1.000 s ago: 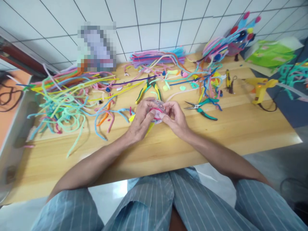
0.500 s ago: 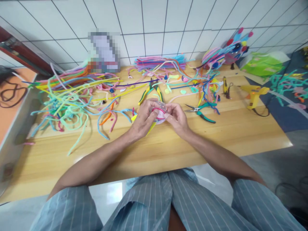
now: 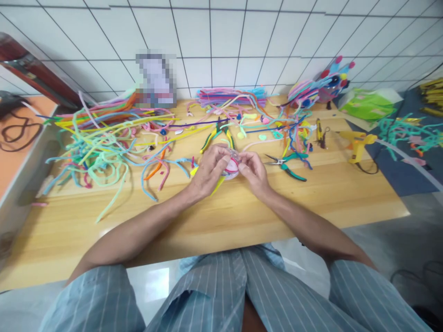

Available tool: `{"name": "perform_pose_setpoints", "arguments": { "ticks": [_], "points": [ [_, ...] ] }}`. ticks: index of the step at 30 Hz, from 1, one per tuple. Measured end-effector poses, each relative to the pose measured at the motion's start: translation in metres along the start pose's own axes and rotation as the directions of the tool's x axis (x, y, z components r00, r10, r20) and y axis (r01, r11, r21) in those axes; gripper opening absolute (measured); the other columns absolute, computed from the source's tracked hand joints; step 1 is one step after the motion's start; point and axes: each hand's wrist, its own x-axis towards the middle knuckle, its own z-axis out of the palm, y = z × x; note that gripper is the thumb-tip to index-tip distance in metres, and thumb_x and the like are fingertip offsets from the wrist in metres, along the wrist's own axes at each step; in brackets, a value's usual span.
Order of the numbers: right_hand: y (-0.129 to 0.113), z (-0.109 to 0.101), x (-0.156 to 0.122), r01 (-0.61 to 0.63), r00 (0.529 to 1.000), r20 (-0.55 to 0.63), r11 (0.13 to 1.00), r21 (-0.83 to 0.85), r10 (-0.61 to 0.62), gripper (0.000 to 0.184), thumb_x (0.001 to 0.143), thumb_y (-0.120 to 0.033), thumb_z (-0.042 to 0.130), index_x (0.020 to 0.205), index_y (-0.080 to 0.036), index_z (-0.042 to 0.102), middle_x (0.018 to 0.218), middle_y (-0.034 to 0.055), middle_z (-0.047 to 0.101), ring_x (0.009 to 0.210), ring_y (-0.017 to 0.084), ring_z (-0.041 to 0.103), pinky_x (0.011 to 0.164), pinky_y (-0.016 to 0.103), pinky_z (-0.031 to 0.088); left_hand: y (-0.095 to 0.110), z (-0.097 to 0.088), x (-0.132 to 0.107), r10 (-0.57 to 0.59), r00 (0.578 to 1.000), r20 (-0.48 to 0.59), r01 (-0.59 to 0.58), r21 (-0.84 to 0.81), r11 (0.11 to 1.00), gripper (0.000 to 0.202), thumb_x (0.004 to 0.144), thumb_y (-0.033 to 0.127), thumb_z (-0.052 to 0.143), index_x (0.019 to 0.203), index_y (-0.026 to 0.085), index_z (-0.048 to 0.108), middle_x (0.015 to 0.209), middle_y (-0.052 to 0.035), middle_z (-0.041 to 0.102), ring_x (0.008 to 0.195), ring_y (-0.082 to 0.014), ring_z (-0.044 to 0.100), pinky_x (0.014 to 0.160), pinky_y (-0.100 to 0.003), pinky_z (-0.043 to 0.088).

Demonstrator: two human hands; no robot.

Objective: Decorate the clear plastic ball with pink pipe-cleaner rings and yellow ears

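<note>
Near the middle of the table, my left hand (image 3: 210, 170) and my right hand (image 3: 255, 174) hold a small round pink-and-white piece (image 3: 233, 167) with a red line across it. My left thumb presses on its face, while my right thumb and fingers pinch its right edge. What the piece is made of is too small to tell, and its far side is partly covered by my fingers. Something yellow (image 3: 218, 185) sticks out below my left hand. Pliers with yellow-and-green handles (image 3: 207, 139) lie just beyond my hands. To the right rest teal-handled long-nose pliers (image 3: 293, 172).
Tangled pipe cleaners (image 3: 100, 161) cover the table's left side. A pipe-cleaner bundle (image 3: 231, 97) lies along the tiled wall. At the right are a yellow glue gun (image 3: 356, 144) with its cord, a cutter knife (image 3: 319, 131) and a green packet (image 3: 368, 103). A blurred-out upright object (image 3: 157, 80) stands behind.
The view has shifted slightly, showing more wall. Both hands keep hold of the round piece, which looks slightly turned, with its red line at a steeper slant.
</note>
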Motion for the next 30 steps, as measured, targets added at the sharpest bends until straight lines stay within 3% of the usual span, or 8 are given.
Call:
{"name": "perform_pose_setpoints", "arguments": {
  "ticks": [6, 14, 17, 19, 21, 23, 26, 30],
  "points": [
    [0.000, -0.005, 0.007, 0.002, 0.987, -0.158, 0.999, 0.044, 0.005, 0.033, 0.087, -0.050, 0.078, 0.102, -0.025, 0.061, 0.081, -0.0051, 0.055, 0.073, 0.014, 0.051, 0.072, 0.031, 0.047, 0.003, -0.010, 0.003, -0.099, 0.995, -0.004, 0.097, -0.132, 0.986, 0.058, 0.108, 0.072, 0.042, 0.103, 0.023, 0.073, 0.138, -0.0103, 0.073, 0.132, -0.0339, 0.068, 0.122, -0.059, 0.052],
    [-0.023, -0.016, 0.015, -0.069, 0.994, -0.055, 0.930, 0.361, 0.096, 0.034, 0.084, -0.048, 0.084, 0.101, -0.027, 0.063, 0.079, -0.0056, 0.057, 0.066, 0.011, 0.054, 0.062, 0.027, 0.047, 0.013, -0.027, 0.012, -0.156, 0.985, -0.073, 0.151, -0.077, 0.986, 0.054, 0.106, 0.069, 0.052, 0.102, 0.022, 0.078, 0.137, -0.0098, 0.077, 0.130, -0.0297, 0.071, 0.116, -0.048, 0.055],
    [-0.035, -0.016, 0.011, -0.103, 0.993, -0.005, 0.892, 0.441, 0.117, 0.035, 0.081, -0.043, 0.089, 0.101, -0.026, 0.066, 0.082, -0.0052, 0.060, 0.064, 0.009, 0.053, 0.058, 0.024, 0.046, 0.022, -0.032, 0.011, -0.103, 0.987, -0.127, 0.102, -0.016, 0.995, 0.040, 0.103, 0.060, 0.063, 0.105, 0.023, 0.077, 0.135, -0.0089, 0.076, 0.130, -0.0271, 0.069, 0.116, -0.042, 0.053],
    [-0.040, -0.013, 0.007, -0.119, 0.993, 0.039, 0.881, 0.457, 0.113, 0.038, 0.079, -0.043, 0.091, 0.101, -0.027, 0.066, 0.082, -0.0057, 0.062, 0.061, 0.008, 0.051, 0.055, 0.023, 0.044, 0.031, -0.033, 0.007, -0.039, 0.986, -0.160, 0.045, 0.037, 0.998, 0.030, 0.101, 0.052, 0.068, 0.100, 0.023, 0.075, 0.119, -0.0075, 0.078, 0.115, -0.0235, 0.072, 0.106, -0.037, 0.056],
    [-0.042, -0.011, 0.004, -0.118, 0.993, 0.074, 0.886, 0.448, 0.094, 0.040, 0.077, -0.044, 0.092, 0.102, -0.027, 0.065, 0.081, -0.0062, 0.063, 0.058, 0.008, 0.048, 0.053, 0.022, 0.042, 0.043, -0.031, 0.002, -0.044, 0.993, -0.112, 0.047, 0.029, 0.998, 0.025, 0.102, 0.044, 0.068, 0.096, 0.021, 0.074, 0.095, -0.0045, 0.076, 0.088, -0.0183, 0.070, 0.086, -0.031, 0.058],
    [-0.043, -0.009, 0.001, -0.097, 0.994, 0.084, 0.901, 0.422, 0.068, 0.041, 0.077, -0.044, 0.092, 0.102, -0.027, 0.064, 0.080, -0.0065, 0.065, 0.057, 0.008, 0.048, 0.052, 0.022, 0.042, 0.056, -0.028, -0.005, -0.102, 0.995, 0.010, 0.102, -0.050, 0.994, 0.023, 0.102, 0.040, 0.066, 0.094, 0.019, 0.072, 0.080, -0.0012, 0.071, 0.070, -0.0139, 0.064, 0.068, -0.026, 0.053],
    [-0.045, -0.007, -0.002, -0.051, 0.997, 0.072, 0.926, 0.374, 0.025, 0.042, 0.077, -0.045, 0.093, 0.101, -0.027, 0.064, 0.079, -0.0064, 0.068, 0.057, 0.008, 0.051, 0.055, 0.022, 0.046, 0.073, -0.023, -0.014, -0.107, 0.982, 0.153, 0.125, -0.112, 0.986, 0.021, 0.102, 0.035, 0.064, 0.091, 0.017, 0.071, 0.075, 0.0000, 0.072, 0.064, -0.0111, 0.063, 0.060, -0.022, 0.050],
    [-0.053, -0.003, -0.004, -0.012, 0.997, 0.074, 0.951, 0.309, -0.012, 0.044, 0.077, -0.048, 0.095, 0.103, -0.028, 0.065, 0.080, -0.0052, 0.072, 0.064, 0.011, 0.062, 0.060, 0.023, 0.053, 0.080, -0.021, -0.019, 0.033, 0.992, 0.124, -0.039, 0.048, 0.998, 0.016, 0.101, 0.026, 0.064, 0.094, 0.016, 0.074, 0.077, -0.0004, 0.075, 0.061, -0.0089, 0.062, 0.057, -0.019, 0.046]
  ]
}}
